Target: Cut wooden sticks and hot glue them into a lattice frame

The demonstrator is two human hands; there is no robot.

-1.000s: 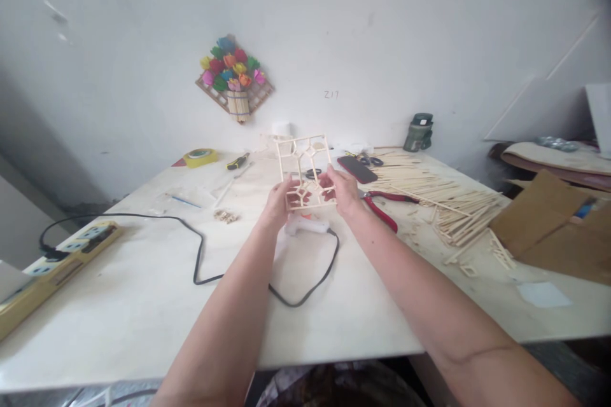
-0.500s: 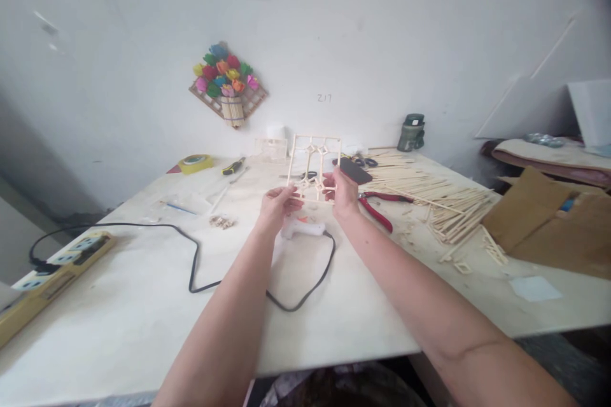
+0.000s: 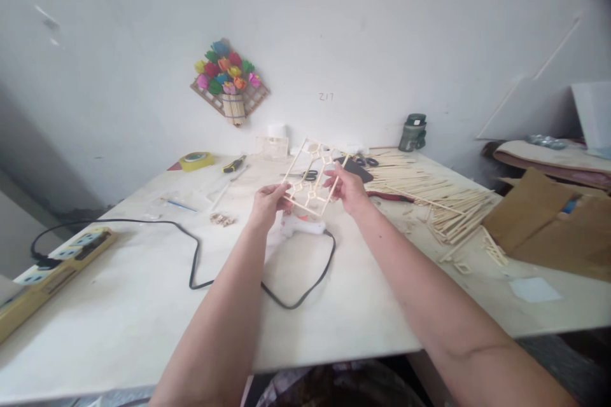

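Observation:
A rectangular frame of thin pale sticks [image 3: 310, 210], with small diamond shapes inside it, is held up tilted above the table. My left hand [image 3: 271, 202] grips its lower left corner between thumb and fingers. At its right side, my right hand [image 3: 346, 187] pinches the edge stick. Below the frame, a white glue gun [image 3: 303, 226] lies on the table, its black cord [image 3: 329, 262] curving toward the front and then left.
Loose sticks [image 3: 420, 184] and a cardboard box [image 3: 548, 222] lie to the right. Red-handled pliers [image 3: 391, 196] are beside my right hand. A power strip [image 3: 62, 270], yellow tape [image 3: 196, 161] and a cutter [image 3: 233, 165] are on the left; a dark bottle [image 3: 412, 133] stands behind.
The stick frame has turned clockwise from nearly upright to a slant. My left hand has shifted slightly left, and my right hand slightly right.

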